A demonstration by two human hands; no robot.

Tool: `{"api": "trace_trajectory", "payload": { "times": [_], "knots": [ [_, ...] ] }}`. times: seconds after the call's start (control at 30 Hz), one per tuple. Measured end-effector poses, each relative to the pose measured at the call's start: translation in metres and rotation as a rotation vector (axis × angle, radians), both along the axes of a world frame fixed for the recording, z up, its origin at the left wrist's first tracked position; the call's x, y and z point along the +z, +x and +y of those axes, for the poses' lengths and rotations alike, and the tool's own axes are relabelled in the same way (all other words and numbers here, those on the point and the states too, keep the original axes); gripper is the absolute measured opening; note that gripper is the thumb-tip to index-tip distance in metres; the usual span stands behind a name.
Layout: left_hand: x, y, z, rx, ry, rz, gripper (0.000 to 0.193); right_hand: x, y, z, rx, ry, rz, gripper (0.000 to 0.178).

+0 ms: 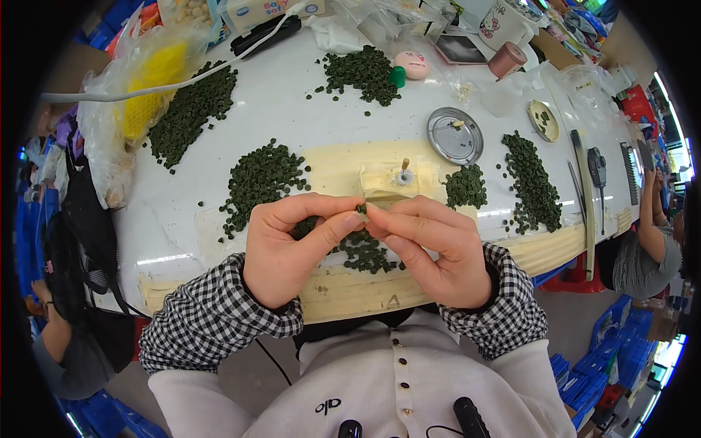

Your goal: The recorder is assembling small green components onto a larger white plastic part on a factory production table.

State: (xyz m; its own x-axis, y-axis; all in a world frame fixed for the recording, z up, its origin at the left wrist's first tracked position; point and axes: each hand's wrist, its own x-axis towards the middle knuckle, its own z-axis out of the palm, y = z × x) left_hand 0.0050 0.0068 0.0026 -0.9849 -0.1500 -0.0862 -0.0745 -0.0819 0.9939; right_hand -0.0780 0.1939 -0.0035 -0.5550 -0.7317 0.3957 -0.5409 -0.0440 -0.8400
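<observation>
1. A small dark green piece [361, 209] sits pinched between the fingertips of both hands, held above the near edge of the white table [292, 124]; only a sliver of it shows between the fingers.
2. The left hand [292, 244] has thumb and forefinger closed together on the piece from the left; its other fingers curl under.
3. The right hand [431, 248] meets it from the right, thumb and forefinger clamped on the same piece; both wrists wear black-and-white checked cuffs [219, 310].
4. Directly beneath the hands lies a heap of green pieces [365, 254] on a pale yellow taped strip [350, 288] along the table edge.
5. Just beyond the fingers stands a small taped block with an upright peg [403, 174].
6. Further piles of the green pieces spread around: one to the left [263, 175]; one to the right [533, 182]; one at the far middle [361, 71].
7. A round metal lid [455, 135] lies right of the peg; a clear bag with yellow contents [142, 87] sits at the far left.
</observation>
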Motion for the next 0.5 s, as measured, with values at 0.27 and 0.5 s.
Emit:
{"api": "trace_trajectory", "payload": {
  "times": [0.27, 0.5],
  "knots": [
    [0.0023, 0.0009, 0.0012, 0.025, -0.045, 0.001, 0.017, -0.0002, 0.0001, 0.0003, 0.031, -0.007, -0.002, 0.034],
    [0.0027, 0.0019, 0.0011, 0.008, -0.008, 0.003, 0.015, 0.0040, -0.0003, 0.0023, 0.034, 0.082, 0.008, 0.035]
  ]
}}
